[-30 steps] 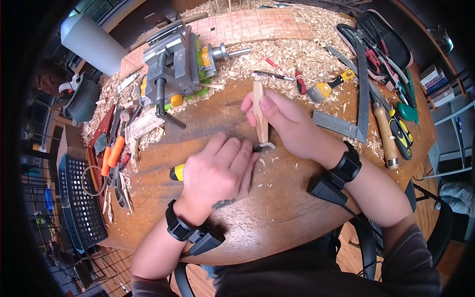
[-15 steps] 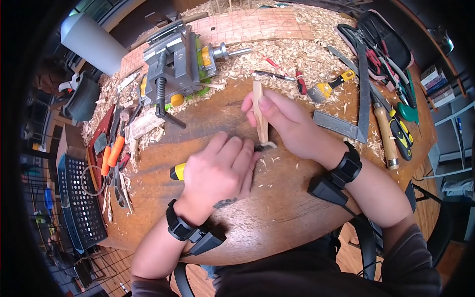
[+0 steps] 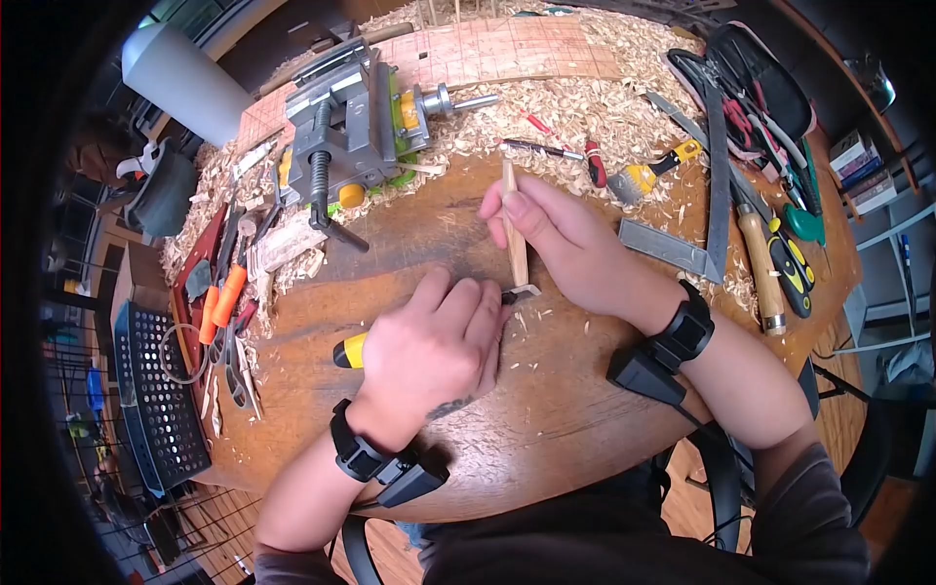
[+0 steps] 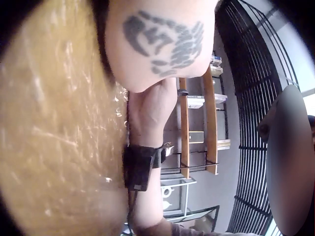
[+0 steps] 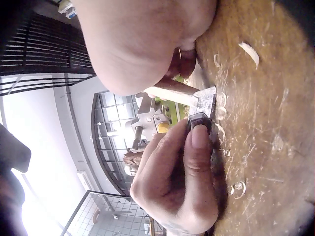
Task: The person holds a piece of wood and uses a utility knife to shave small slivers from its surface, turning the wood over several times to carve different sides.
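In the head view my left hand (image 3: 429, 341) grips a utility knife with a yellow and black handle (image 3: 351, 351), mostly covered by the palm. Its short blade (image 5: 205, 101) shows in the right wrist view beyond the left thumb, close over the tabletop. My right hand (image 3: 570, 239) holds a slim, carved wooden stick (image 3: 516, 239) steeply tilted, thumb along its near face. The stick's lower end meets the blade. Right fingers partly hide its middle. The left wrist view shows the heel of the left hand (image 4: 162, 49), with the right hand (image 4: 153, 108) beyond.
A metal vise (image 3: 341, 136) stands at the back left amid wood shavings (image 3: 575, 88). To the right lie a metal square (image 3: 717, 185), a yellow scraper (image 3: 648, 171), a wooden-handled chisel (image 3: 760, 263) and yellow-black scissors (image 3: 790, 263). Orange-handled tools (image 3: 222, 307) lie left, near a perforated basket (image 3: 161, 400).
The left hand has tipped slightly and its wrist has shifted a little, turning the knife. The wooden stick has rotated a little in the right hand, showing a narrower face.
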Demonstrator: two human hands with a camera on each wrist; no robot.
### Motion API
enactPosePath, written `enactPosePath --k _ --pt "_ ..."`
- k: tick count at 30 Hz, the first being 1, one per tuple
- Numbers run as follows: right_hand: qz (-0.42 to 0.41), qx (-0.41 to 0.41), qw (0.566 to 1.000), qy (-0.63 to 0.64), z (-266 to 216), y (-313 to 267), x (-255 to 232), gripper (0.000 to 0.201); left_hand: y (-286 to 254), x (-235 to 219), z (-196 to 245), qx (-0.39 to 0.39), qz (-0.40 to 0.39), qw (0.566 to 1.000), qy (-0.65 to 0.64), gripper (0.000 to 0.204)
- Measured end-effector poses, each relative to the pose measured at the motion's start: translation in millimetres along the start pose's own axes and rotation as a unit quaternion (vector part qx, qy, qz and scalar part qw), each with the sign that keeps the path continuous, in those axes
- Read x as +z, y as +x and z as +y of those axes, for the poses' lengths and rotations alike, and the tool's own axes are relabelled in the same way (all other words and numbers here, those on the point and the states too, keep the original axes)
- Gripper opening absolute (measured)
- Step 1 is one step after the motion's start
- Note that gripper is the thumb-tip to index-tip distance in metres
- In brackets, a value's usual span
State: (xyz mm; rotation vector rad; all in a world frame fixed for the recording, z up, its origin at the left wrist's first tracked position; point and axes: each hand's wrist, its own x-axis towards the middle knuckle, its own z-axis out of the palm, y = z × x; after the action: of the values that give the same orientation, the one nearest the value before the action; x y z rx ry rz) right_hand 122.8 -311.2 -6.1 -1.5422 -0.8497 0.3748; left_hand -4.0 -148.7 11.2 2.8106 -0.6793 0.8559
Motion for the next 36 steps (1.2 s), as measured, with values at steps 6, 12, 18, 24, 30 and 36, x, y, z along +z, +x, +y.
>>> enactPosePath --k 6,12,18,24,30,36 --pt "0.001 0.014 1.000 -0.024 -2.3 0.1 -0.2 0.041 7.8 -0.8 -3.4 -0.014 0.016 1.000 -0.008 0.024" --pt "0.012 -0.011 1.000 -0.012 -0.7 0.7 1.7 0.041 11.1 -4.2 -7.1 -0.018 0.021 0.999 0.044 0.022" --pt "0.015 0.026 1.000 -0.002 -3.8 -0.8 1.7 0.041 2.7 -1.0 0.5 -0.016 -0.009 1.000 -0.001 0.022" --pt "0.013 0.001 1.000 -0.007 0.3 0.3 0.4 0.040 2.2 -0.7 -0.3 -0.019 -0.011 1.000 -0.007 0.022" --pt "0.017 -0.018 0.999 -0.021 4.2 1.2 1.8 0.039 14.1 -4.9 -3.1 -0.047 0.030 0.998 0.030 0.021" --pt "0.015 -0.013 1.000 -0.013 3.5 0.2 1.7 0.038 3.4 -2.1 3.7 -0.021 -0.020 1.000 0.006 0.021"
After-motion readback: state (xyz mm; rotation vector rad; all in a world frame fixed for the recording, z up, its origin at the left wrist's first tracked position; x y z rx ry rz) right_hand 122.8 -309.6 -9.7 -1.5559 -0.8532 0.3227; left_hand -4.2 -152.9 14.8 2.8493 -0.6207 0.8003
